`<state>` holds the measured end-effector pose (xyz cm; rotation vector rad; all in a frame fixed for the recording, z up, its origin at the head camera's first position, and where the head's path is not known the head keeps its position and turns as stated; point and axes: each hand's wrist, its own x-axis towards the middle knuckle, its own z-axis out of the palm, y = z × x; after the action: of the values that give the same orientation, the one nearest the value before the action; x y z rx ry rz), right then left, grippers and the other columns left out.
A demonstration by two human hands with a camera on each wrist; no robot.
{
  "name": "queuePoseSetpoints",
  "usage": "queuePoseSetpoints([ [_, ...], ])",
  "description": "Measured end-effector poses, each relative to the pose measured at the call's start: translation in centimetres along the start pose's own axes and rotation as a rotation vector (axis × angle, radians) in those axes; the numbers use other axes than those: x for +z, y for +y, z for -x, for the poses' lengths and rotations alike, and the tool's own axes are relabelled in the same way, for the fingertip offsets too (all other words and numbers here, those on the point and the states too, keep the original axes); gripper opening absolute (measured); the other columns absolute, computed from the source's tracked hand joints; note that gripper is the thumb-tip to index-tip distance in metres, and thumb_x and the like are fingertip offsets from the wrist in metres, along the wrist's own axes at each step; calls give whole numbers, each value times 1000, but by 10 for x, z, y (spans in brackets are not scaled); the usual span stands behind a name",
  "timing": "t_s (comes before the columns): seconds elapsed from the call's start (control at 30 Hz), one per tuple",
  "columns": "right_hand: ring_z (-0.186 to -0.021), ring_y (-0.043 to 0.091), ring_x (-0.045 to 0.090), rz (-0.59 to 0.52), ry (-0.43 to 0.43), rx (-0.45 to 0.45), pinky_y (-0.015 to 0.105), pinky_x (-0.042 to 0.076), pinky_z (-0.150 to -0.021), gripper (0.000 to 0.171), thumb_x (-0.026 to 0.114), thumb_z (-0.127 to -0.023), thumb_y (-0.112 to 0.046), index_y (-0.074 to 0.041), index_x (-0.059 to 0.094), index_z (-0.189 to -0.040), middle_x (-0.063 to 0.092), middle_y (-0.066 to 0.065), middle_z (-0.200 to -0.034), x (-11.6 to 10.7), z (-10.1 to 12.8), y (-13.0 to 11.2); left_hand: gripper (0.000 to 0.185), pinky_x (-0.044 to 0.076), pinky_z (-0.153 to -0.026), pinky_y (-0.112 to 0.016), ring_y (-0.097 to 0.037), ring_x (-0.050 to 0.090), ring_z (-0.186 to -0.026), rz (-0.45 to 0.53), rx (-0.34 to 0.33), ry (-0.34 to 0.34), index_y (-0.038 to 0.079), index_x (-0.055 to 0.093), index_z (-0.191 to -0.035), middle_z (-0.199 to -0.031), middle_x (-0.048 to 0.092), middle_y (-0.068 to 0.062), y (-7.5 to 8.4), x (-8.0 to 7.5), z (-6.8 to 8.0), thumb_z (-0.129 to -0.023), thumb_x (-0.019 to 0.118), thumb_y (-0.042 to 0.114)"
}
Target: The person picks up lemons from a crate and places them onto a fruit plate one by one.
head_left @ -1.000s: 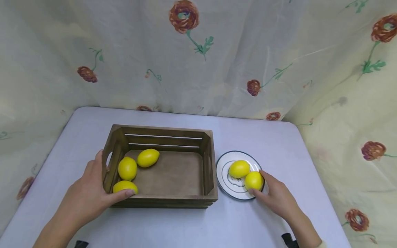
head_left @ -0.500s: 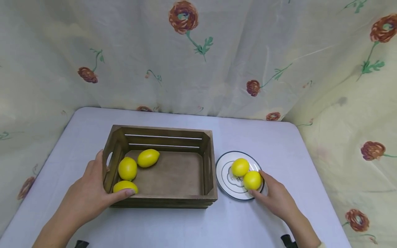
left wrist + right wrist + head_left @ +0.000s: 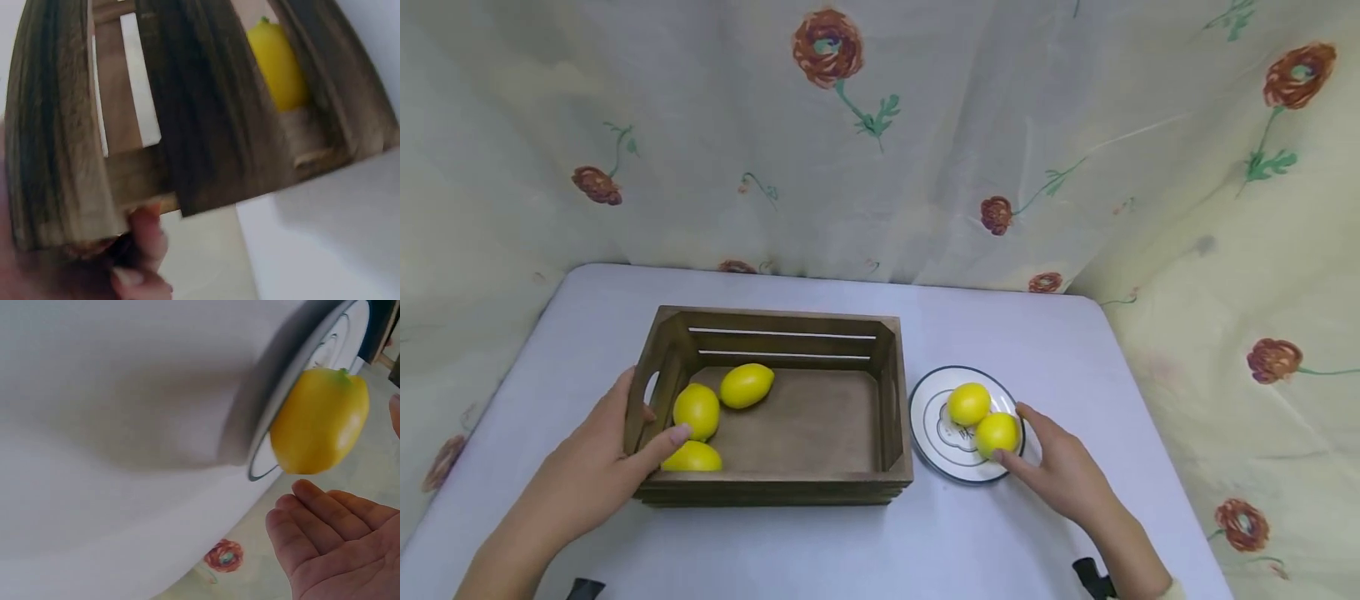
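1. Currently, in the head view, the left hand [image 3: 580, 471] grips the left end of the wooden crate [image 3: 790, 478], thumb over the side; three lemons [image 3: 747, 386] lie inside near it. The right hand [image 3: 1063, 477] is spread, thumb and fingers around the nearer lemon [image 3: 997, 435] on the plate [image 3: 928, 421], another lemon [image 3: 968, 404] beside it.
2. In the left wrist view, curled fingers [image 3: 149, 234] hold the crate's edge; a lemon shows between slats.
3. In the right wrist view, straight fingers [image 3: 297, 540] stand just apart from the lemon; the thumb is mostly cut off.

Brown slatted crate [image 3: 805, 421], three yellow lemons [image 3: 697, 412] inside at left, two more lemons [image 3: 997, 435] close together on a white plate [image 3: 928, 415]
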<state>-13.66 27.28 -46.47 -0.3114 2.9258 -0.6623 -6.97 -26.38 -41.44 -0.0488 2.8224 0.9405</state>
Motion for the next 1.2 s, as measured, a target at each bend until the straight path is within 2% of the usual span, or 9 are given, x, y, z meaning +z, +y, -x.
queuePoseSetpoints([
  [0.1,-137,48,49,-9,0,-12,63,42,-108,76,76,-96,-38,6,46,-151,52,27,-150,-7,0,-9,82,54,-75,-58,-44,63,-101,58,-31,48,-7,29,-155,-126,60,-30,0,0,-3,-108,45,59],
  [0.2,-137,47,50,3,-4,-27,62,43,-108,75,75,-97,-39,4,47,-152,52,25,-150,-15,-1,-19,80,49,-85,-71,-57,58,-115,51,-78,70,-16,33,-151,-136,53,-41,2,0,-6,-112,32,54],
  [0.23,-137,47,50,11,-8,-35,62,43,-107,75,75,-97,-38,3,47,-152,52,25,-151,-16,-2,-23,77,49,-84,-70,-57,58,-114,49,-88,84,-16,36,-148,-136,54,-41,2,-1,-6,-113,29,52],
  [0.37,-137,46,51,26,-1,-76,61,44,-107,73,77,-96,-33,3,47,-152,53,24,-151,-21,-5,-34,61,50,-65,-50,-45,63,-90,42,-104,171,-11,54,-125,-109,66,-31,2,0,-7,-115,22,41],
  [0.43,-137,45,51,28,6,-99,61,44,-107,73,77,-96,-33,2,47,-152,53,23,-151,-23,-6,-38,57,45,-59,-41,-37,60,-81,60,-121,201,-6,56,-115,-98,66,-24,2,2,-8,-115,19,37],
  [0.5,-137,44,51,31,7,-113,61,43,-108,72,77,-96,-33,2,47,-152,53,22,-152,-24,-6,-42,56,43,-57,-38,-35,58,-79,74,-141,211,-6,55,-114,-95,64,-23,2,3,-8,-115,18,36],
  [0.73,-137,44,51,50,-3,-136,61,43,-108,73,76,-97,-34,0,46,-153,52,22,-153,-31,-7,-55,62,47,-62,-43,-36,56,-81,75,-173,159,-12,50,-121,-92,58,-23,2,1,-14,-114,15,39],
  [0.97,-140,43,49,85,-1,-232,61,43,-108,74,76,-97,-34,-1,45,-155,49,20,-156,-41,-19,-84,70,50,-72,-57,-47,59,-94,55,-198,75,-16,42,-136,-114,59,-37,1,-2,-16,-112,9,42],
  [1.2,-143,38,47,124,-23,-386,58,43,-109,77,73,-98,-41,-6,42,-158,46,18,-159,-50,-38,-122,70,48,-65,-48,-41,58,-85,58,-210,61,-13,42,-133,-103,60,-30,1,-2,-17,-112,7,44],
])
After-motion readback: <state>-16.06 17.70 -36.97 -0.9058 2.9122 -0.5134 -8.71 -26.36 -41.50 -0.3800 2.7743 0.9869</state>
